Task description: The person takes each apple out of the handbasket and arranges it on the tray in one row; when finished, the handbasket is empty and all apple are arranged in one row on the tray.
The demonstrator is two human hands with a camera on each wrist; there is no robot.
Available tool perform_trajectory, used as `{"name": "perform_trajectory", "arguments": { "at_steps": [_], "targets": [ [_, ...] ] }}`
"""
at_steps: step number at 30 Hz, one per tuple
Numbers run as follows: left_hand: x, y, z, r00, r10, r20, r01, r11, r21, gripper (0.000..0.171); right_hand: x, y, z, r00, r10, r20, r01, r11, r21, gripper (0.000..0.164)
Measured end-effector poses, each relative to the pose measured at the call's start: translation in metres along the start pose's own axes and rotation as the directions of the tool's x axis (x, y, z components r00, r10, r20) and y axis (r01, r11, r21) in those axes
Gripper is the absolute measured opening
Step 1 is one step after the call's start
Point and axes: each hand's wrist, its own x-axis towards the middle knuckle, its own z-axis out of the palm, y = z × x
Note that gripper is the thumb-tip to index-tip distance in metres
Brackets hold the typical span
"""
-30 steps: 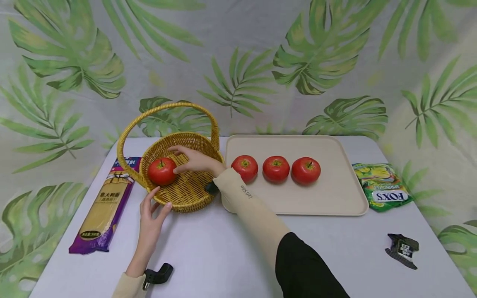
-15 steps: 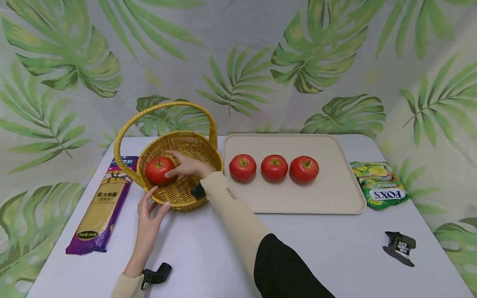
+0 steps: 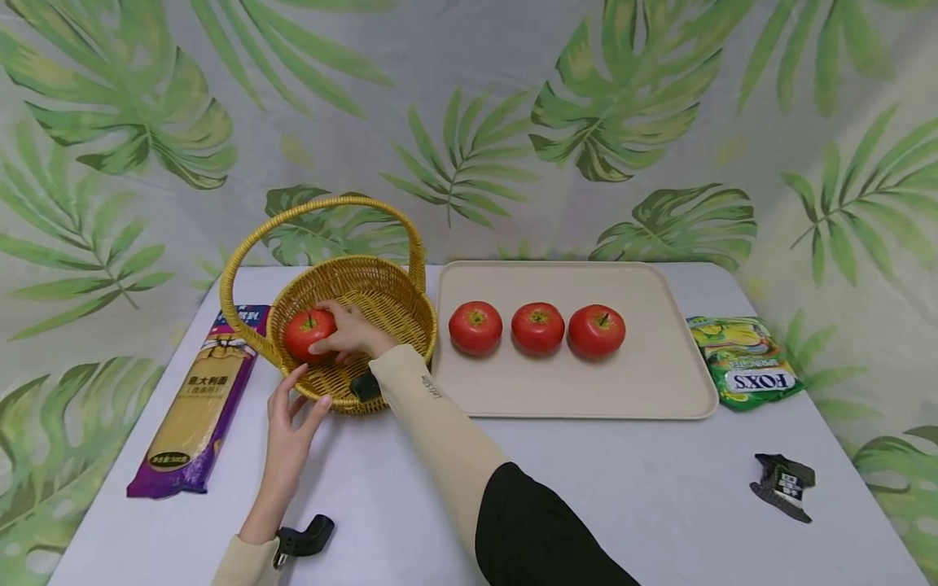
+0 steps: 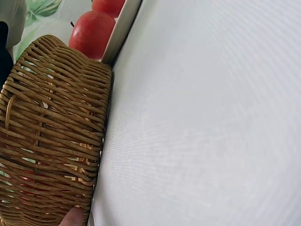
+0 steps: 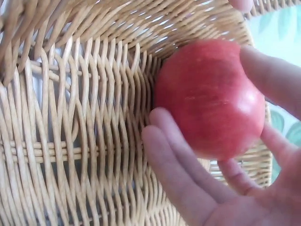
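A yellow wicker basket (image 3: 392,305) with a tall arched handle stands at the back left, one red apple (image 3: 303,334) against its left inner wall. Inside it, my right hand (image 3: 355,332) grips that apple; in the right wrist view the thumb (image 5: 270,77) lies on one side and the other fingers (image 5: 174,165) curl round the opposite side. My left hand (image 3: 289,435) touches the basket's near rim with spread fingers. Only a fingertip (image 4: 73,217) of it shows in the left wrist view, against the woven outer wall.
Right of the basket, a beige tray (image 3: 659,358) bears a row of three red apples (image 3: 538,329). A purple-and-gold pasta packet (image 3: 183,407) lies to the left, a green FOX'S packet (image 3: 747,366) to the right. A small black tag-like item (image 3: 784,487) lies near the front right.
My right hand has moved left inside the basket and closed round the apple, which earlier it only reached toward. The left hand stays at the rim.
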Motion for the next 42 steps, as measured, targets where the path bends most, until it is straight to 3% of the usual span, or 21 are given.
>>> {"name": "perform_trajectory", "arguments": {
  "at_steps": [5,17,23,30,42],
  "targets": [
    [0.0,0.002,0.0,1.0,0.014,-0.001,-0.014,1.0,-0.007,0.062,0.0,-0.002,0.003,0.998,-0.011,-0.055,0.011,1.0,0.0,0.067],
    [-0.003,-0.001,0.001,1.0,0.009,0.003,-0.009,1.0,-0.015,0.062,-0.005,0.003,-0.015,0.992,-0.123,-0.025,0.12,0.988,-0.096,0.06],
    [-0.005,0.001,0.001,1.0,0.007,0.007,-0.007,1.0,-0.011,0.063,-0.014,0.007,-0.052,0.976,-0.211,0.059,0.212,0.977,-0.018,0.058],
    [-0.004,0.001,0.001,1.0,0.015,0.005,-0.015,1.0,-0.022,0.064,-0.043,0.009,-0.109,0.968,-0.212,0.132,0.216,0.976,-0.017,0.061],
    [-0.003,0.003,0.002,1.0,0.019,-0.003,-0.019,1.0,-0.018,0.064,-0.101,0.036,-0.19,0.976,-0.209,0.057,0.209,0.978,-0.001,0.058]
  ]
}}
